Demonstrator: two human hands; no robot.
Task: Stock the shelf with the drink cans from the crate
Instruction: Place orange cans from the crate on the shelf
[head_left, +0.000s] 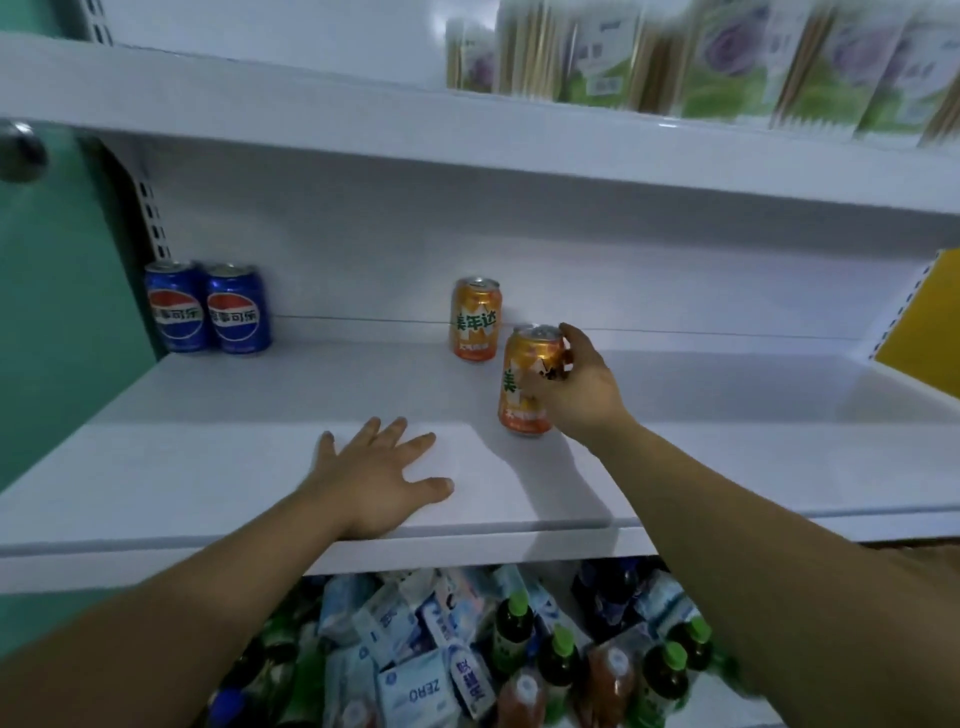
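Note:
My right hand (576, 387) grips an orange drink can (522, 387) from its right side; the can stands upright on the white shelf (234, 415), near the middle. A second orange can (475, 319) stands just behind it, further back. Two blue cola cans (208, 307) stand side by side at the shelf's back left corner. My left hand (382, 480) lies flat on the shelf's front part, fingers spread, holding nothing. The crate is not in view.
The upper shelf (311, 130) overhangs the cans and carries packets of sticks (727, 57) at the right. Below the shelf's front edge lie several bottles with green caps (561, 660) and white-blue packs (415, 654). A yellow panel (930, 322) closes the right end.

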